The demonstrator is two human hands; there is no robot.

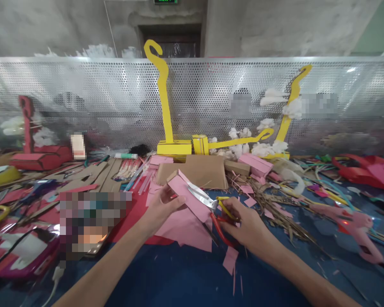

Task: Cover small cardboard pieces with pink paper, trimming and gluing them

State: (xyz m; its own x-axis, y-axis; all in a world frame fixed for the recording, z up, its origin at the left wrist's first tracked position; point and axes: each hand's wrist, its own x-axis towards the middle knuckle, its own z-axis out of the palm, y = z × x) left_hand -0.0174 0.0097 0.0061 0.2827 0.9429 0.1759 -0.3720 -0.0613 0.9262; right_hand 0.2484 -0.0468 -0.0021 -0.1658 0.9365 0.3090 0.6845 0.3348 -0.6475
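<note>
A perforated metal screen (205, 102) is standing beyond all the fingers, and a blue tabletop (147, 277) is spreading beneath them. Against the screen, a yellow hook-topped stand (164, 100) is rising beyond the left fingers. A pink sheet (182, 232) is lying below and between the two sets of fingers, while a brown cardboard piece (208, 168) is resting just beyond them. Well to the right of the right fingers, a pink glue gun (361, 221) is lying on its side.

The left hand (163, 204) is pinching a pink box (195, 208) between thumb and fingers; the box is slanting from them toward the right fingers. The right hand (246, 219) is curling its fingers around the red and yellow handles of shears (213, 204), whose silver blades are pointing toward the left fingers over the box; I cannot tell whether they are touching it. A small pink scrap (230, 259) is lying just nearer than the right fingers.
</note>
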